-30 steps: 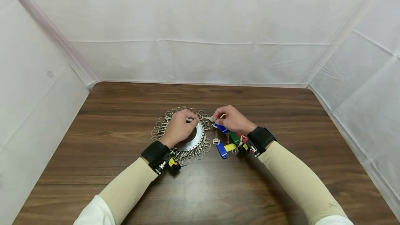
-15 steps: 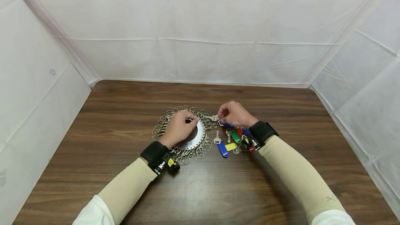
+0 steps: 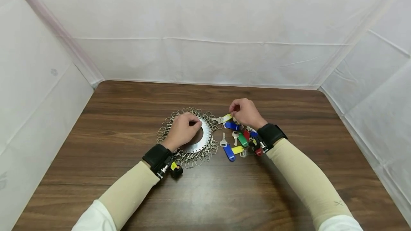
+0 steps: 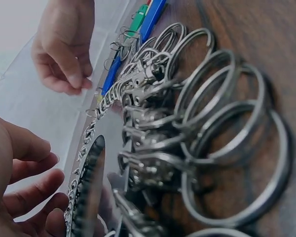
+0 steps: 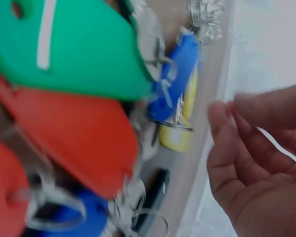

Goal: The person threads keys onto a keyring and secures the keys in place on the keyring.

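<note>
A flat metal disc [image 3: 205, 136] with a toothed rim lies on the table, ringed by many small clasps and split rings [image 4: 237, 106]. My left hand [image 3: 182, 131] hovers over the disc's left side, its fingers loosely bent around nothing. Up and right of the disc, my right hand [image 3: 247, 112] is raised with thumb and index fingertips close together; nothing shows between them in the right wrist view. Just below and left of it lie a key with a yellow tag [image 3: 227, 117], reaching the disc's rings, and a blue key tag [image 3: 232, 126].
More tagged keys lie right of the disc: a green tag [image 3: 243, 140], a red tag [image 3: 246, 134], a lower yellow tag [image 3: 237, 150] and a lower blue tag [image 3: 229, 152]. The right wrist partly covers this pile. White sheeting [image 3: 205, 60] encloses the table's back and sides.
My right hand has drawn away up and to the right, leaving the yellow-tagged key and blue tag on the table. My left hand has barely shifted.
</note>
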`<action>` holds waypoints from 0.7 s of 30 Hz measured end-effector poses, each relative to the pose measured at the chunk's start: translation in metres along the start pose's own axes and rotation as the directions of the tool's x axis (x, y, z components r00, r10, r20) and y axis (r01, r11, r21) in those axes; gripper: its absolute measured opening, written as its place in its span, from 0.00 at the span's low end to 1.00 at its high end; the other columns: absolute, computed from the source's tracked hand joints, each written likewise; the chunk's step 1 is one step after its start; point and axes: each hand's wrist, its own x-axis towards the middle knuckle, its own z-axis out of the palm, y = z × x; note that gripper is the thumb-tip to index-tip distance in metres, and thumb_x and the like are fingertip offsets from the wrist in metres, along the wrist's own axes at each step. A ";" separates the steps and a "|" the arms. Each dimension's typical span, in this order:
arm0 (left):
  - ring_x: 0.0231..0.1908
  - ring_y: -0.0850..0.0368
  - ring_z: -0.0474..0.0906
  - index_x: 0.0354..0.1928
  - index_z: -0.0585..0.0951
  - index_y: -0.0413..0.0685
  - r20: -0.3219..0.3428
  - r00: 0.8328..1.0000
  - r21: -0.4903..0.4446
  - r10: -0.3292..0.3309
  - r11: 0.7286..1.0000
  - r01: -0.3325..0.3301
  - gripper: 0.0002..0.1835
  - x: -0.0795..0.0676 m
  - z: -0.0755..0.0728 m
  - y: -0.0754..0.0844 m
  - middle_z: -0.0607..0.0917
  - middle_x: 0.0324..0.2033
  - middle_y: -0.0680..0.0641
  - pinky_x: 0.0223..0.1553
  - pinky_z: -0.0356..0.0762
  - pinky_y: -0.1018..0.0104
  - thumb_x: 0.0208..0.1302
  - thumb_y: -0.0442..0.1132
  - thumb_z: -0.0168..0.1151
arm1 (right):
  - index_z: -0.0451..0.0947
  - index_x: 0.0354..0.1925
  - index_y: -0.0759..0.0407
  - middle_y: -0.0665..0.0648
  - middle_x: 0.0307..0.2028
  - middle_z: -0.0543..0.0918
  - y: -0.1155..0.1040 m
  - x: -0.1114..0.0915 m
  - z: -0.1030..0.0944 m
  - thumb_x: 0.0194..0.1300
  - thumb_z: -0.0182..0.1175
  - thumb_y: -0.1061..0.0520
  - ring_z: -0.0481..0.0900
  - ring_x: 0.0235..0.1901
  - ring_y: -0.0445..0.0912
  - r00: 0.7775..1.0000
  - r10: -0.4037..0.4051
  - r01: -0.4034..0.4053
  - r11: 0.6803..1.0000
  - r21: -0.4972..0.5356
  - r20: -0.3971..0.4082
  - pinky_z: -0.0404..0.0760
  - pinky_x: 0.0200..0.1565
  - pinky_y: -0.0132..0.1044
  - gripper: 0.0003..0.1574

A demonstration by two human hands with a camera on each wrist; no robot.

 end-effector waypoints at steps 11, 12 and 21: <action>0.34 0.58 0.75 0.31 0.87 0.51 0.086 0.990 0.150 0.112 0.981 -0.124 0.04 -0.002 -0.001 0.017 0.80 0.32 0.54 0.39 0.74 0.59 0.58 0.39 0.64 | 0.80 0.36 0.58 0.50 0.28 0.80 -0.024 -0.041 0.008 0.61 0.62 0.64 0.76 0.27 0.42 0.973 -0.105 0.111 0.994 -0.020 0.207 0.79 0.30 0.38 0.03; 0.33 0.59 0.74 0.30 0.86 0.52 0.113 0.985 0.172 0.129 0.974 -0.147 0.03 -0.002 -0.001 0.019 0.80 0.30 0.55 0.37 0.74 0.60 0.58 0.40 0.65 | 0.80 0.34 0.56 0.49 0.27 0.80 -0.027 -0.044 0.011 0.60 0.63 0.62 0.75 0.27 0.41 0.961 -0.137 0.152 0.987 -0.046 0.240 0.78 0.29 0.38 0.03; 0.31 0.60 0.72 0.26 0.86 0.54 0.314 0.918 0.287 0.244 0.897 -0.336 0.02 -0.007 0.013 0.044 0.76 0.26 0.56 0.32 0.73 0.64 0.54 0.41 0.67 | 0.76 0.22 0.49 0.47 0.25 0.74 -0.026 -0.056 0.025 0.54 0.67 0.63 0.68 0.25 0.40 0.927 -0.228 0.298 0.930 -0.215 0.298 0.70 0.28 0.35 0.12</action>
